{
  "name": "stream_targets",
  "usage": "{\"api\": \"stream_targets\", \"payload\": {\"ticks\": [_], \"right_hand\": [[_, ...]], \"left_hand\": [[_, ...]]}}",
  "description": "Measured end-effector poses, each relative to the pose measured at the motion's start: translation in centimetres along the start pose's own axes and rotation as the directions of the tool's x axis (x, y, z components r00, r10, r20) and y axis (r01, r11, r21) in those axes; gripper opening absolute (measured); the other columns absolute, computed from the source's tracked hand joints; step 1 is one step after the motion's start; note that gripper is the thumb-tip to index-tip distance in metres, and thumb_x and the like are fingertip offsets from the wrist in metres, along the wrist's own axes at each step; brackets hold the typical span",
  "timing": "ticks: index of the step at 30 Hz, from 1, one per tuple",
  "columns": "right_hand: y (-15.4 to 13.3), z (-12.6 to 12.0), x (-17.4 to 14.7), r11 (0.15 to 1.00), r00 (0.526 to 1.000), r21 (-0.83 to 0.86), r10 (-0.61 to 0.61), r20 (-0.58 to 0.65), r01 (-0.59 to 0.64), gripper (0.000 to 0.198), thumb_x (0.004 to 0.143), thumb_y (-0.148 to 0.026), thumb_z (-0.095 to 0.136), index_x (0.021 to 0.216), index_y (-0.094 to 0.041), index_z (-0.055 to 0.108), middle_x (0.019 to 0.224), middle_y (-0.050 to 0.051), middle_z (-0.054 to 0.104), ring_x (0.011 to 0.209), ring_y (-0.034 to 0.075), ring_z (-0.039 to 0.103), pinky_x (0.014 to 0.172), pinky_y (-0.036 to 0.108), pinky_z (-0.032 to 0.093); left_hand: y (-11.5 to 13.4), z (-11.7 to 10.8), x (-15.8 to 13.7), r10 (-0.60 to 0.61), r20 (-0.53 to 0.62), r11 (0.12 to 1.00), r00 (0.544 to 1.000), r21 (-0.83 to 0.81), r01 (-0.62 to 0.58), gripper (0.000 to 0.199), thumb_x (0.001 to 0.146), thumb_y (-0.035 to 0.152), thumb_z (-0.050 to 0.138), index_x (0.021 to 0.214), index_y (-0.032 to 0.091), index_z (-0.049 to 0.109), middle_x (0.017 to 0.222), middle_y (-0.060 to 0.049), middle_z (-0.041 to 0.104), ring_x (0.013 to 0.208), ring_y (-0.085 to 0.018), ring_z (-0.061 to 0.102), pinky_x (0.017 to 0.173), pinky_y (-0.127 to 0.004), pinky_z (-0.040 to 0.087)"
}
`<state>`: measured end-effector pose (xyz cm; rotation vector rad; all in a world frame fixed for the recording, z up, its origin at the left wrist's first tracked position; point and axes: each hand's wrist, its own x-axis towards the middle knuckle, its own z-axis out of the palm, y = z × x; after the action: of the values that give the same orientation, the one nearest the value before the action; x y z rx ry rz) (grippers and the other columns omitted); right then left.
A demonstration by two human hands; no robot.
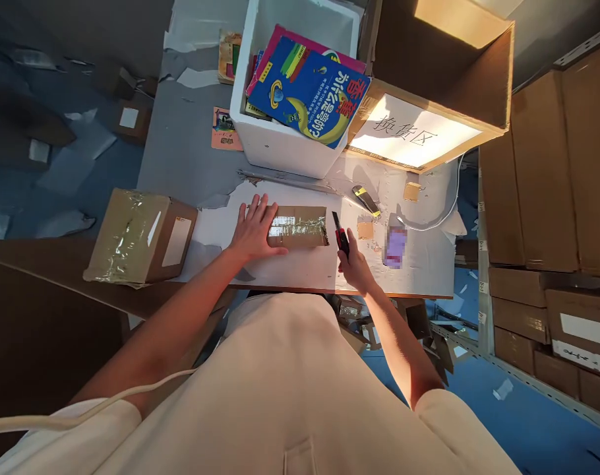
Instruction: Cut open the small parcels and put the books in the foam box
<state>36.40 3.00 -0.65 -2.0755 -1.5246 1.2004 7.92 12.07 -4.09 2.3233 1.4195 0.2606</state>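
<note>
A small cardboard box (300,235) lies on the table in front of me, with shiny clear tape running along its top. My left hand (255,229) rests on the box's left end, fingers spread and thumb stretched out along the near side. In my right hand (355,265) is a red and black box cutter (342,239), its dark blade pointing away from me. The cutter is just right of the box's right end and apart from it. Beyond it lies a second, yellow and black box cutter (366,200).
A white foam box (290,153) holding several books (310,86) stands at the back, beside a large open carton (428,135). A taped carton (132,237) sits at the left. A blurred purple item (395,247) lies right; shelved cartons (542,165) stand beyond.
</note>
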Motion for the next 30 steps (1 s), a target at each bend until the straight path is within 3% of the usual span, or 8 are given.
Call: {"api": "stream_targets", "payload": {"ticks": [2,5,9,12,15,25,30], "right_hand": [[-0.4,0.1,-0.7,0.993,0.998,-0.108,-0.052,0.046,0.057,0.068,0.090,-0.024,0.033,0.154,-0.020,0.008,0.092,0.008,0.068,0.062,0.015,0.061,0.069,0.034,0.053],[-1.4,0.6,-0.9,0.959,0.992,-0.263,-0.087,0.096,0.109,0.066,0.091,-0.018,0.029,0.154,-0.019,0.009,0.107,0.012,0.066,0.078,0.019,0.064,0.074,0.035,0.052],[-3.6,1.9,-0.8,0.838,0.995,-0.545,0.039,0.088,0.016,0.070,0.091,-0.011,0.030,0.155,-0.020,0.001,0.108,0.016,0.062,0.086,0.026,0.065,0.075,0.038,0.050],[-5.3,3.1,-0.7,0.743,0.989,-0.663,0.143,0.033,-0.086,0.081,0.088,-0.005,0.033,0.153,-0.023,-0.011,0.104,0.016,0.061,0.083,0.025,0.066,0.074,0.037,0.049],[-6.4,3.7,-0.9,0.704,0.980,-0.698,0.198,0.014,-0.133,0.086,0.085,-0.002,0.034,0.152,-0.023,-0.016,0.102,0.015,0.062,0.083,0.025,0.067,0.073,0.035,0.049],[-7.9,3.0,-0.8,0.677,0.968,-0.727,0.243,0.070,-0.118,0.084,0.084,-0.002,0.039,0.154,-0.019,-0.004,0.101,0.017,0.066,0.088,0.026,0.066,0.071,0.032,0.046],[-7.6,1.3,-2.3,0.679,0.945,-0.731,0.274,0.179,-0.059,0.075,0.089,-0.010,0.040,0.154,-0.020,0.006,0.099,0.017,0.068,0.090,0.028,0.066,0.071,0.033,0.045]], "left_hand": [[0.1,0.4,0.5,0.008,0.050,0.999,0.999,0.048,-0.010,0.117,0.059,0.069,0.067,0.150,0.012,0.021,0.157,-0.021,0.017,0.144,-0.043,0.009,0.114,-0.057,0.004],[0.1,1.2,0.5,-0.016,0.033,0.998,0.999,0.061,0.014,0.119,0.058,0.071,0.067,0.150,0.012,0.021,0.156,-0.021,0.022,0.143,-0.041,0.015,0.114,-0.054,0.008],[0.2,1.6,0.1,-0.022,-0.005,0.999,1.000,0.040,0.023,0.117,0.056,0.071,0.068,0.149,0.013,0.025,0.152,-0.020,0.030,0.141,-0.040,0.021,0.114,-0.052,0.012],[0.3,1.5,0.2,-0.035,-0.006,0.999,0.999,0.024,0.035,0.115,0.056,0.069,0.069,0.148,0.014,0.027,0.149,-0.019,0.033,0.140,-0.040,0.023,0.114,-0.052,0.012],[0.4,1.3,0.5,-0.071,0.001,0.997,0.997,0.020,0.071,0.115,0.055,0.066,0.071,0.148,0.015,0.026,0.148,-0.019,0.034,0.139,-0.040,0.023,0.114,-0.054,0.010],[0.6,1.2,0.9,-0.077,0.017,0.997,0.997,0.025,0.076,0.114,0.056,0.063,0.071,0.148,0.013,0.025,0.147,-0.020,0.034,0.138,-0.041,0.023,0.113,-0.054,0.012],[1.1,1.1,0.8,-0.122,0.016,0.992,0.992,0.039,0.121,0.116,0.057,0.065,0.070,0.149,0.014,0.021,0.147,-0.021,0.032,0.138,-0.041,0.022,0.112,-0.055,0.012]]}}
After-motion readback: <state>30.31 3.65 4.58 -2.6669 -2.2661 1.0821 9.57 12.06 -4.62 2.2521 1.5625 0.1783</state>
